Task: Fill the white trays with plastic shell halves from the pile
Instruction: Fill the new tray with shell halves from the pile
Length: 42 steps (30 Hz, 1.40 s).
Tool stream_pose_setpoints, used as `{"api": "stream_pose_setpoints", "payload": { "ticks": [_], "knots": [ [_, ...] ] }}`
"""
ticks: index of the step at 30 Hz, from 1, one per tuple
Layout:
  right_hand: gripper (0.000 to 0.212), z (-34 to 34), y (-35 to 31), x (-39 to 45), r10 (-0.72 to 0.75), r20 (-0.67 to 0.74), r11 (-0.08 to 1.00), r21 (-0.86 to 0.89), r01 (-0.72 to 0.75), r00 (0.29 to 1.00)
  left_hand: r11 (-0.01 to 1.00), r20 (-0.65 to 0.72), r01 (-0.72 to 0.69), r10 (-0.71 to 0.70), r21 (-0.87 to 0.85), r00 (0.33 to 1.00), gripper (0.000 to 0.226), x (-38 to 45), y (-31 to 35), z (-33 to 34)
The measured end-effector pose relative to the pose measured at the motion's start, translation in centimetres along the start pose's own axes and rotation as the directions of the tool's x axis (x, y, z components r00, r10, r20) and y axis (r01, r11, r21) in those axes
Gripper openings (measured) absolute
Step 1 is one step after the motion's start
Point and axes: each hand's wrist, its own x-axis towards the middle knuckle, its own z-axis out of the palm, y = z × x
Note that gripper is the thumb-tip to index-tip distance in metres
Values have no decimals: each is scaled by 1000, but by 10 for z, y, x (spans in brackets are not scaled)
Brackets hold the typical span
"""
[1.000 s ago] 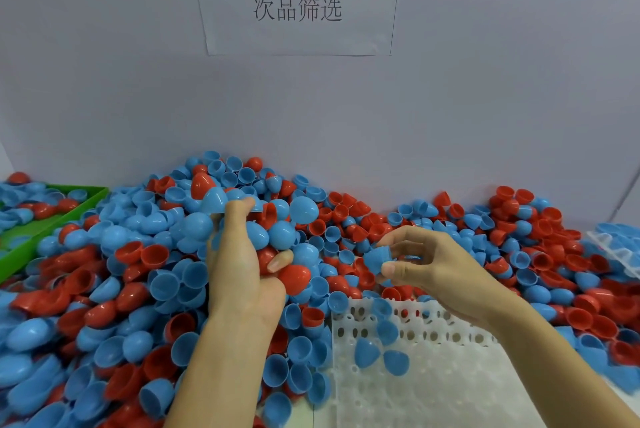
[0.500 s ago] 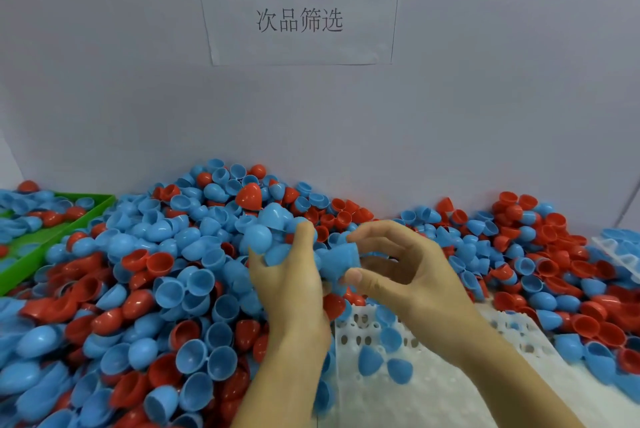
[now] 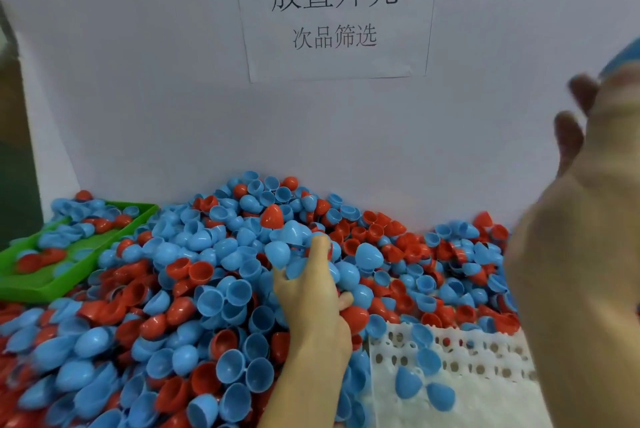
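A big pile of blue and red plastic shell halves (image 3: 207, 292) lies against the wall. My left hand (image 3: 308, 299) is dug into the pile's middle, its fingers curled round several blue shell halves (image 3: 278, 252). My right hand (image 3: 581, 237) is raised high at the right edge, close to the camera and blurred. It holds a blue shell half (image 3: 623, 55) at its fingertips, partly cut off by the frame. The white tray (image 3: 485, 403) with rows of holes lies at the lower right, under my right forearm. A few blue halves (image 3: 408, 382) sit on it.
A green tray (image 3: 41, 285) with some blue and red halves sits at the left, half buried by the pile. A grey wall with a paper sign (image 3: 332, 12) stands right behind the pile. Shells cover the tray's far edge.
My right hand has swung up and to the right, away from the left hand, with the blue half. My left hand has stayed in the pile. The view has tilted upward.
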Motion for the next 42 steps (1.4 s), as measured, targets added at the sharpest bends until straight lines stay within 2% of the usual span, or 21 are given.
{"api": "stream_pose_setpoints", "payload": {
  "ticks": [1, 2, 3, 4, 5, 6, 7, 8, 9, 12, 13, 15, 18, 23, 26, 30, 35, 38, 42],
  "knots": [
    [46, 20, -3, -1, -31, -21, 999, -16, 31, 999, 1000, 2, 12, -12, 7, 1000, 26, 0, 0, 1],
    [36, 39, -6, -4, -44, 56, 997, -60, 48, 997, 999, 3, 35, -35, 23, 999, 32, -1, -1, 2],
    [34, 58, -6, -9, -6, 251, 989, -144, 44, 968, 997, -11, 58, -58, 52, 998, 42, 0, -3, 2],
    [37, 72, -4, -15, 100, 520, 956, -287, 63, 848, 994, -28, 77, -75, 72, 997, 48, -1, -4, 1],
    [45, 76, 0, -20, 260, 737, 883, -444, 156, 624, 992, -26, 93, -91, 89, 996, 48, -1, -7, 1],
    [55, 72, 8, -23, 412, 824, 794, -534, 292, 389, 989, -10, 114, -113, 91, 993, 44, 0, -9, 0],
    [57, 61, 12, -25, 503, 826, 724, -564, 398, 257, 988, -1, 130, -130, 80, 992, 39, 1, -11, 0],
    [54, 47, 17, -23, 523, 822, 688, -564, 456, 226, 990, 0, 126, -126, 65, 992, 36, 2, -11, 0],
    [51, 33, 20, -22, 511, 822, 681, -565, 466, 250, 993, -2, 103, -103, 52, 995, 34, 3, -11, 1],
    [41, -6, 28, -17, 412, 790, 677, -599, 428, 454, 996, 11, 67, -68, 60, 998, 43, 1, -9, 3],
    [37, -15, 30, -17, 394, 774, 681, -608, 409, 496, 996, 20, 66, -67, 66, 998, 43, -1, -8, 3],
    [33, -28, 37, -17, 400, 754, 680, -625, 382, 522, 995, 60, 69, -73, 72, 996, 32, -5, -6, 4],
    [32, -40, 51, -21, 427, 740, 677, -643, 358, 520, 993, 177, 91, -103, 76, 979, 7, -14, -3, 7],
    [24, -46, 63, -24, 460, 712, 724, -647, 241, 530, 988, 374, 128, -151, 85, 915, 10, -22, 1, 8],
    [19, -50, 64, -22, 457, 695, 748, -638, 183, 555, 989, 429, 126, -149, 83, 891, 15, -22, 1, 6],
    [14, -53, 63, -20, 453, 683, 792, -604, 94, 573, 989, 420, 125, -145, 74, 896, 24, -19, 1, 5],
    [17, -61, 60, -20, 525, 704, 753, -646, 124, 479, 988, 338, 157, -146, -6, 930, 29, -14, 2, 4],
    [13, -62, 57, -21, 559, 695, 774, -633, 16, 452, 991, 291, 135, -123, -24, 949, 25, -12, 1, 3],
    [23, -65, 51, -25, 573, 729, 806, -583, -98, 374, 989, 214, 134, -119, -56, 969, 20, -10, 0, 2]
  ]
}}
